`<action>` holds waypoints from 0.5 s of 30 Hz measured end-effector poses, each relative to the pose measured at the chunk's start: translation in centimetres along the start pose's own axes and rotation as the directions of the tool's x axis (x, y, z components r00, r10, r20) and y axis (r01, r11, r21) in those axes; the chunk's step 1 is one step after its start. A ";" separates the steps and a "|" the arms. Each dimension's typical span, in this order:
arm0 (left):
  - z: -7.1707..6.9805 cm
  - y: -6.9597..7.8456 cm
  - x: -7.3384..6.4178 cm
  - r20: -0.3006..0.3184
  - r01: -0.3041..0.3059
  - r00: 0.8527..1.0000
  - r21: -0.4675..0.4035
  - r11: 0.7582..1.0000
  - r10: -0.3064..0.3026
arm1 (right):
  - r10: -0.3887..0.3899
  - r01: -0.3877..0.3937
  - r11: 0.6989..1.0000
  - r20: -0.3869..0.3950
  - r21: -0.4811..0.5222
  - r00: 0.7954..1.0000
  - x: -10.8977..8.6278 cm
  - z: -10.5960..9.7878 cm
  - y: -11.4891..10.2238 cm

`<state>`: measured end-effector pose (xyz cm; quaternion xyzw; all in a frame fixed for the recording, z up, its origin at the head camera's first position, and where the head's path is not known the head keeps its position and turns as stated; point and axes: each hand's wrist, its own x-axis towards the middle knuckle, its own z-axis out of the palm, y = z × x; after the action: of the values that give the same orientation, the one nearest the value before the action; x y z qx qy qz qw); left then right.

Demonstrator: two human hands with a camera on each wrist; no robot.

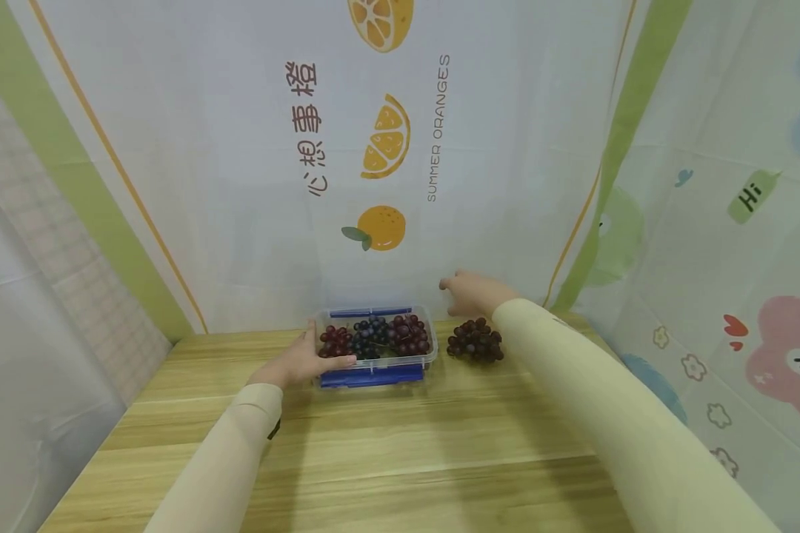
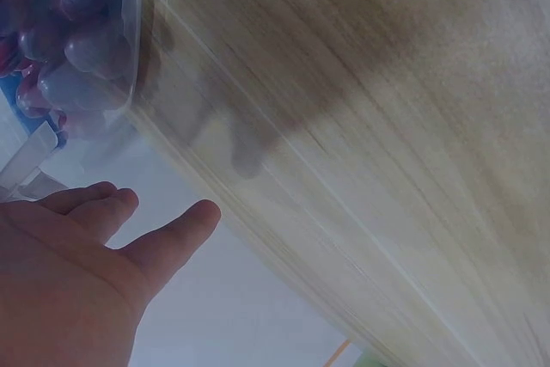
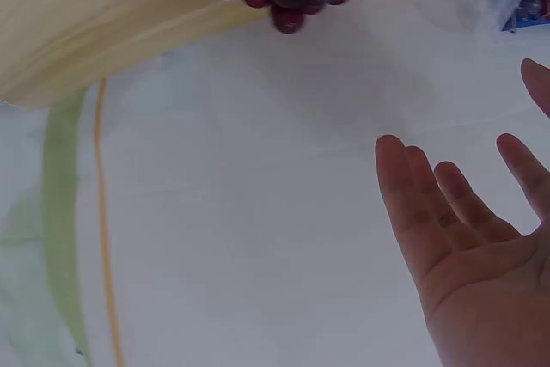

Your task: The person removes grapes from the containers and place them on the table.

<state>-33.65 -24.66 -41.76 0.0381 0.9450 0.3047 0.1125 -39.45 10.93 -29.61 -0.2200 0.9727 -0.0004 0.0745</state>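
Observation:
A clear plastic box (image 1: 432,354) with blue flaps holds red, dark blue and purplish grapes (image 1: 410,334); part of it shows in the left wrist view. At its left end is my left hand (image 1: 300,360), with the thumb stretched over the front corner and the fingers along the left side. The left wrist view shows that hand's fingers (image 2: 176,242) extended. A bunch of dark red grapes (image 1: 475,340) lies on the table right of the box. Just above and behind it, my right hand (image 1: 475,293) is raised, holding nothing; its fingers (image 3: 404,191) spread loosely.
The wooden table (image 1: 387,451) runs back to a white curtain (image 1: 240,222) printed with oranges. Another patterned curtain (image 1: 740,281) hangs along the right side, and a pale cloth (image 1: 47,355) borders the left.

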 end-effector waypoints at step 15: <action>-0.2 -0.2 0.1 -0.009 -0.001 1.000 0.007 1.000 0.001 | -0.066 0.065 0.990 -0.003 -0.123 0.998 2.4 -0.2 -5.7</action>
<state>-33.80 -24.96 -41.76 0.0374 0.9466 0.3016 0.1079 -39.14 4.79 -29.60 -0.2562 0.9633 0.0562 0.0574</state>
